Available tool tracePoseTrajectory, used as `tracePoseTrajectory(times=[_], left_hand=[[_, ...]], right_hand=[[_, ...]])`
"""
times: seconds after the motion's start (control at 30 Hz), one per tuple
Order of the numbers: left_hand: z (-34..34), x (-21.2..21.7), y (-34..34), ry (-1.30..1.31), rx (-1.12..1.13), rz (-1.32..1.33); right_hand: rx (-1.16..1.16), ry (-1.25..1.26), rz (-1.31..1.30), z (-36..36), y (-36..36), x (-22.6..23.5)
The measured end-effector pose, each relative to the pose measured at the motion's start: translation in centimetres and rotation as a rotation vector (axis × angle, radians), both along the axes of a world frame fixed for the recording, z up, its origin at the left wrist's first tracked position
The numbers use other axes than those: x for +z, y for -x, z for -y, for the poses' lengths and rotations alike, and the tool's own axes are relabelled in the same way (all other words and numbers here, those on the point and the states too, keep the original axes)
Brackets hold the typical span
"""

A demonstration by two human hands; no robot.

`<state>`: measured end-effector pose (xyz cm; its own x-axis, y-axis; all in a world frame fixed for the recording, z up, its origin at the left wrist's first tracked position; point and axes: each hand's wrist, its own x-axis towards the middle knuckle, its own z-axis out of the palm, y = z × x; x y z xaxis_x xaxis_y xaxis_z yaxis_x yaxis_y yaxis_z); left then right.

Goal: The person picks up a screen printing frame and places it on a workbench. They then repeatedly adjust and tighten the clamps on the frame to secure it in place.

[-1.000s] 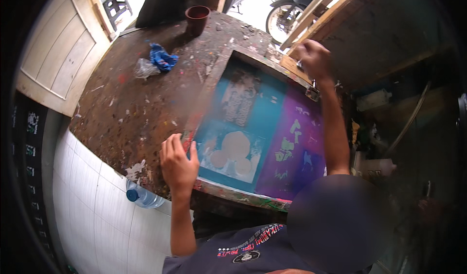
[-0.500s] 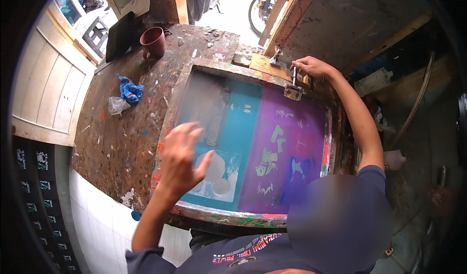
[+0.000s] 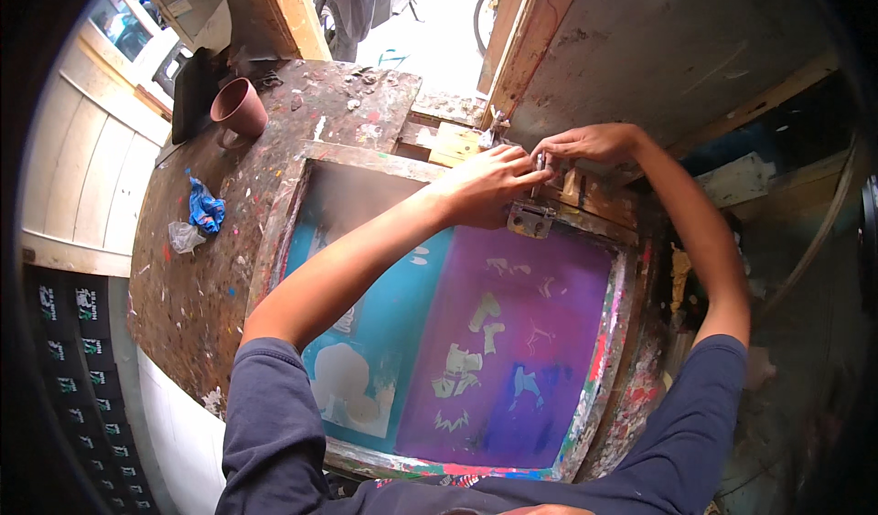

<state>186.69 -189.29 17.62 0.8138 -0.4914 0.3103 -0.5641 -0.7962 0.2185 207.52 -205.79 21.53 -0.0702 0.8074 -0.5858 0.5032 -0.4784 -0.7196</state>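
Observation:
A screen-printing frame [image 3: 599, 355] with a paint-smeared rim lies in front of me. Its mesh is half teal [image 3: 370, 282] and half purple [image 3: 476, 277], with pale stencil shapes. A metal hinge clamp [image 3: 530, 221] sits on the frame's far edge, an upright screw rising from it. My right hand [image 3: 593, 142] pinches the top of this screw from the right. From the left, my left hand [image 3: 494, 184] reaches across the frame with its fingers closed at the same screw; its fingertips are partly hidden. My left forearm covers part of the teal mesh.
A dark, paint-spattered table [image 3: 283, 140] spreads to the left, bearing a reddish-brown mug [image 3: 240, 111], a crumpled blue wrapper [image 3: 205, 206] and a clear plastic scrap [image 3: 186, 236]. Wooden blocks [image 3: 455, 142] and a post [image 3: 526, 39] stand behind the clamp. Printed black fabric [image 3: 78, 359] hangs lower left.
My left hand has gone from above the teal half, where it was open, up to the clamp beside my right hand. The right hand stays at the clamp screw; the view has shifted.

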Motion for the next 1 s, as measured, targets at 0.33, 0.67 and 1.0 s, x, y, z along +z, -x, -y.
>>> tracePoseTrajectory(times=[0.33,0.67,1.0], left_hand=[[0.1,-2.4,-0.5,0.054,0.018,0.108],[0.3,-2.6,-0.3,0.070,0.076,0.165],[0.6,-3.7,-0.6,0.084,0.091,0.186]], right_hand=[[0.094,0.060,-0.214,-1.2,-0.9,0.0],[0.048,-0.038,-0.259,-0.7,-0.7,-2.0],[0.002,-0.138,-0.084,-0.3,-0.9,-2.4]])
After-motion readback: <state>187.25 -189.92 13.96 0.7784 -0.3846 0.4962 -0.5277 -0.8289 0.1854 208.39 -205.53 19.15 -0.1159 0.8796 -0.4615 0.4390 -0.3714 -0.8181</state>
